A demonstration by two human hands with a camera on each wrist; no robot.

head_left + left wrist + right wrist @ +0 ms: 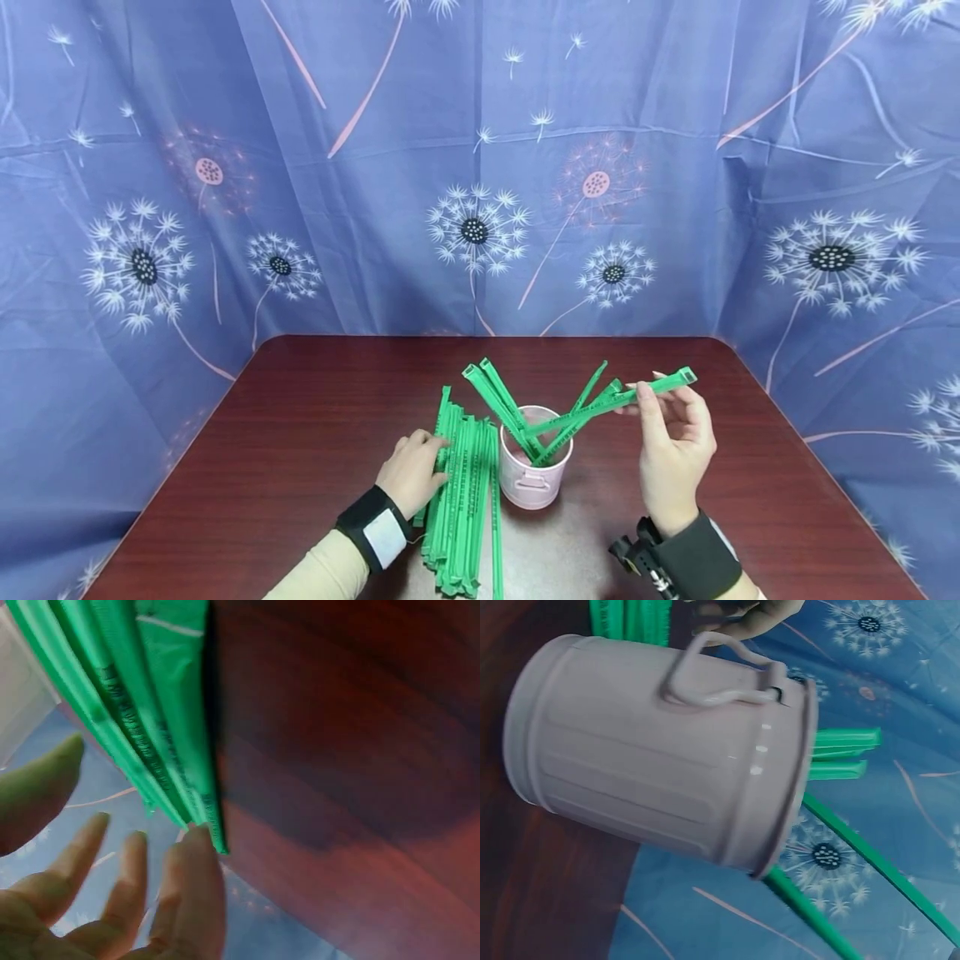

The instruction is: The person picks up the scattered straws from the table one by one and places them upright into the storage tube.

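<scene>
The near ends of the flat green plastic strips [461, 500] are being cut off by the frame edge. Several strips are being held in the small pink metal pail [534, 479], just right of the pile. One long green strip [611, 402] is being pinched by the right hand [675, 446], its lower end in the pail. The pile is being touched by the relaxed fingers of the left hand [412, 471].

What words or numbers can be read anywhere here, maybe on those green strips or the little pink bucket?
Green strips lying on the table: dark print runs along them, too small in the head view and too blurred in the left wrist view to read.
Green strip held by the right hand: dark marks along it, unreadable.
Pink bucket: no lettering visible.
White patch on the left wristband: blank as far as can be seen.
</scene>
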